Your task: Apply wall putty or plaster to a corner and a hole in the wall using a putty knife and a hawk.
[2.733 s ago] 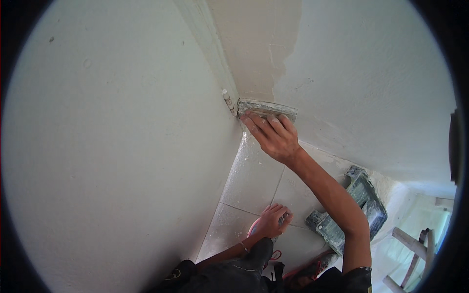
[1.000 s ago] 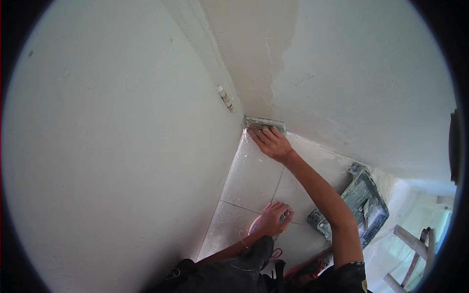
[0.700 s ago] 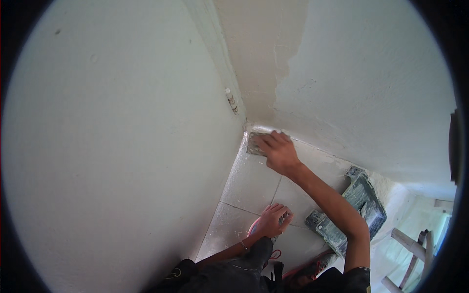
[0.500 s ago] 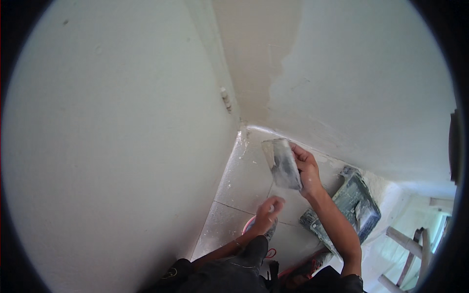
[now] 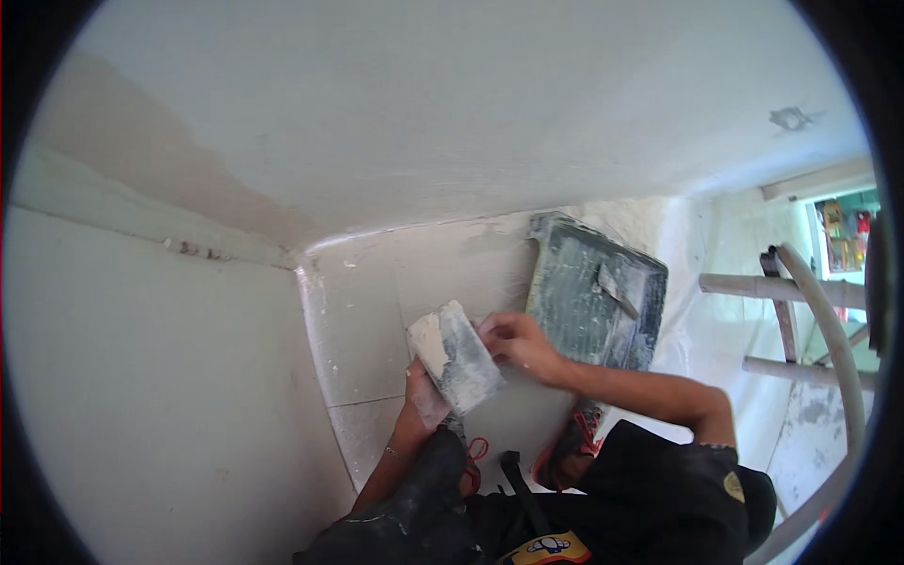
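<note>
Since the earlier frame the scraper [image 5: 476,372] is closer to the knees, clear of the corner; the L hand [image 5: 420,394] is up to meet it, & the view is swung R.

Biggest first: the far wall [image 5: 424,113] is mostly pale & even, so a good part is prob. done. The beige patch [image 5: 169,141] toward the corner doesn't match, & a rough grey spot [image 5: 791,119] sits high on the R, so approx. part-way, w/ those two maybe left. The tray [image 5: 556,301] lies on the floor [image 5: 363,330] below that wall, thinly smeared, w/ a small knife [image 5: 617,292] in it. The scraper, tilted btwn the hands, carries cream paste [image 5: 431,344] on its L side, so some is unused or not yet cleaned off. R hand [image 5: 513,347]: fingers closed on the scraper's R edge. L hand: against its L edge & underside; can't tell if it grips.

Hard to see: whether the beige patch is wet or bare; the wall tops, cut off; the scraper's underside; most L fingers, hidden behind it; R fingertips, unclear at the edge.
</note>
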Demonstrator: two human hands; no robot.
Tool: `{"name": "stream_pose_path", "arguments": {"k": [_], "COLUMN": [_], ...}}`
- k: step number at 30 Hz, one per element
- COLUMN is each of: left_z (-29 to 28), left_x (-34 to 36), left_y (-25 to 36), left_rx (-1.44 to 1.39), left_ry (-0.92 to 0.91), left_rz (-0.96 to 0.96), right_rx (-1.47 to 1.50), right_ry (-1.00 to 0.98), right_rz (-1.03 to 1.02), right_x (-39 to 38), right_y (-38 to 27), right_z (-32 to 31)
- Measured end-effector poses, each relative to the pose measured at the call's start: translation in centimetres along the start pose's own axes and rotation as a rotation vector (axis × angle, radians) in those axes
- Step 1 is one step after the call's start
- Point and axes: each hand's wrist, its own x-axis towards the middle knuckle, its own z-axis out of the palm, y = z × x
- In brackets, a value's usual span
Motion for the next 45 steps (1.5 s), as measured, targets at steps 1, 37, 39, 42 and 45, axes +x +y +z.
{"name": "stream_pose_path", "arguments": {"k": [1, 37, 39, 42, 45], "left_z": [-0.7, 2.1, 1.4, 1.2, 1.2], "left_x": [-0.1, -0.8, -0.8, -0.1, 0.3], "left_y": [-0.4, 2.3, 2.3, 1.7, 1.0], "left_rx": [-0.004, -0.07, -0.044, 0.009, 0.037], "left_ry": [-0.006, 0.088, 0.077, 0.106, 0.147], "left_rz": [-0.015, 0.107, 0.114, 0.125, 0.12], "right_rx": [-0.308, -1.306, -1.331, -1.228, -1.012], "right_ry": [0.156, 0.245, 0.201, 0.246, 0.378], "right_rz": [-0.135, -0.57, -0.566, -0.496, -0.607], "right_x": [-0.7, -11.1, -10.5, -10.4, -10.2], "right_y": [0.0, 9.7, 10.1, 11.1, 9.9], "right_z": [-2.5, -20.1, -20.5, -21.0, -18.7]}}
